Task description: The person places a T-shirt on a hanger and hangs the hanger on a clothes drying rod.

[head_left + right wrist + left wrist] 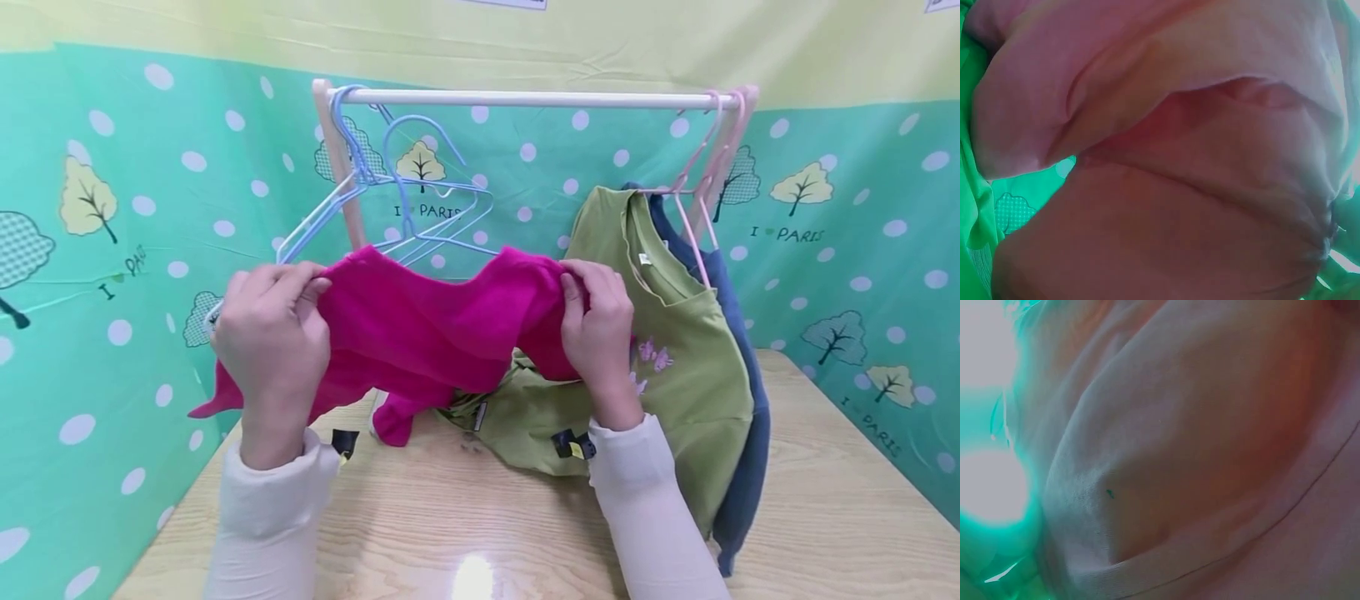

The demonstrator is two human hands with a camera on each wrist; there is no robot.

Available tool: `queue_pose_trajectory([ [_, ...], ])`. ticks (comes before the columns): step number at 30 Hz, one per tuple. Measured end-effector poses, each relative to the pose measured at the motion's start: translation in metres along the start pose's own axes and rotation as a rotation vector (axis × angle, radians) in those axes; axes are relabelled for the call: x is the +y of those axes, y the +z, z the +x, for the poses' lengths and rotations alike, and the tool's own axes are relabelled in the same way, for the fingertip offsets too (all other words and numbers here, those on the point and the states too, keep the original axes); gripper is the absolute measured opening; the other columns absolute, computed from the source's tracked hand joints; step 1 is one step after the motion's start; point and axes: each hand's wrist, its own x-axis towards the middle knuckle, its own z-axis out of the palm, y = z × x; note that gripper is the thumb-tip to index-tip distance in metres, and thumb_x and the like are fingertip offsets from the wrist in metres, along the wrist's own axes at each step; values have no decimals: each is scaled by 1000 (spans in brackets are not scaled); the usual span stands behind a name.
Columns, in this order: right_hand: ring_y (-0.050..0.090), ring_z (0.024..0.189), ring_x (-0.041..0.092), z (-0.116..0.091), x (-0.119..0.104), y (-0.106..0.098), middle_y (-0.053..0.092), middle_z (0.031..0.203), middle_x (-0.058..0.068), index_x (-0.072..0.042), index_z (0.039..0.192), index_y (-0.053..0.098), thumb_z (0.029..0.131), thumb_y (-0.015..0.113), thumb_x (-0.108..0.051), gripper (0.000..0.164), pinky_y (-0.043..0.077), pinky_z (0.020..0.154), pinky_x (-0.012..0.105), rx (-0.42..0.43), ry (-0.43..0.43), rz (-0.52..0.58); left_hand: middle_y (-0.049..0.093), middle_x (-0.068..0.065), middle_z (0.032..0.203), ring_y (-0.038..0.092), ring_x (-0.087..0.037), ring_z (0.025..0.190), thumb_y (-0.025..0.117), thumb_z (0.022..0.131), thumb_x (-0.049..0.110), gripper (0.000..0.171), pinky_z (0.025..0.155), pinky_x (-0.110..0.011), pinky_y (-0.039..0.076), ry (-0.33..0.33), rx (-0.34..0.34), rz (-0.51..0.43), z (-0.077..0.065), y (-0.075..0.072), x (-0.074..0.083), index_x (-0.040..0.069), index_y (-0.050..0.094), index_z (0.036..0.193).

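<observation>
A bright pink top is spread between both hands above the table. My left hand pinches its left shoulder between thumb and fingers. The opposite shoulder is pinched by my right hand. Behind the neckline rises a light blue hanger, its hook below the rail and its lower part hidden by the cloth. In the left wrist view, the top's cloth fills most of the picture; in the right wrist view, folded cloth does the same.
A white rail on a small wooden rack carries blue hangers at left. On pink hangers at right hang a green shirt and a dark blue garment. Another green garment lies on the wooden table.
</observation>
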Motion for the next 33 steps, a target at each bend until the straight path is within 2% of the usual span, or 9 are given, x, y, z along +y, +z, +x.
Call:
queue_pose_trajectory([
  [4, 68, 91, 30, 0, 4, -4, 73, 99, 16, 1, 104, 75, 103, 60, -8, 18, 51, 82, 38, 18, 91, 23, 74, -18, 96, 64, -39, 85, 70, 97, 24, 26, 64, -58, 51, -10, 1, -13, 2, -2, -2, 2, 80, 105],
  [8, 63, 85, 28, 0, 3, -8, 70, 98, 18, 4, 102, 72, 105, 56, -10, 21, 47, 75, 32, -19, 201, 41, 74, -17, 96, 63, -38, 86, 69, 97, 26, 27, 64, -58, 50, -20, 2, -27, 3, -4, -2, 3, 81, 104],
  [12, 62, 89, 31, 1, 1, -10, 68, 100, 21, 6, 101, 67, 106, 52, -7, 21, 47, 79, 35, -71, 299, 49, 75, -17, 95, 63, -38, 84, 69, 97, 26, 26, 62, -57, 49, -15, 1, -18, 3, -5, -2, 3, 81, 103],
  [14, 63, 91, 31, 1, 0, -11, 68, 101, 21, 7, 100, 67, 106, 51, -5, 20, 47, 82, 39, -72, 324, 46, 74, -17, 94, 63, -38, 84, 69, 98, 25, 26, 61, -56, 49, -4, -5, -6, 3, -4, -2, 3, 81, 102],
  [17, 63, 95, 34, 2, -1, -10, 68, 102, 22, 7, 103, 68, 106, 52, -6, 21, 47, 85, 43, -56, 277, 12, 74, -19, 94, 63, -39, 83, 69, 98, 26, 27, 59, -54, 50, 26, -25, 26, 3, -4, -2, 2, 81, 102],
  [21, 60, 103, 38, 2, -8, -5, 66, 107, 23, 6, 105, 71, 104, 57, -12, 23, 44, 91, 50, -15, 122, -56, 74, -18, 93, 63, -39, 82, 69, 98, 23, 25, 56, -53, 49, 36, -42, 59, 1, -2, 1, 2, 81, 103],
  [25, 57, 107, 40, 1, -20, 1, 66, 112, 22, 5, 114, 71, 101, 65, -17, 26, 44, 94, 50, -55, 4, -99, 74, -16, 92, 63, -38, 81, 71, 97, 19, 19, 52, -55, 49, 28, -44, 65, -2, 3, 7, 4, 81, 103],
  [29, 58, 110, 39, -3, -29, 6, 67, 117, 22, 6, 123, 68, 99, 67, -12, 30, 48, 97, 47, -124, -28, -125, 74, -14, 91, 62, -37, 78, 70, 98, 18, 18, 48, -53, 47, 50, -43, 60, -5, 7, 12, 5, 81, 103],
  [33, 64, 105, 37, -8, -29, 11, 71, 113, 20, 5, 118, 71, 99, 65, -5, 22, 53, 95, 45, -99, -19, -131, 74, -12, 90, 60, -35, 75, 66, 100, 16, 19, 44, -47, 43, 87, -37, 51, -8, 12, 16, 7, 82, 102],
])
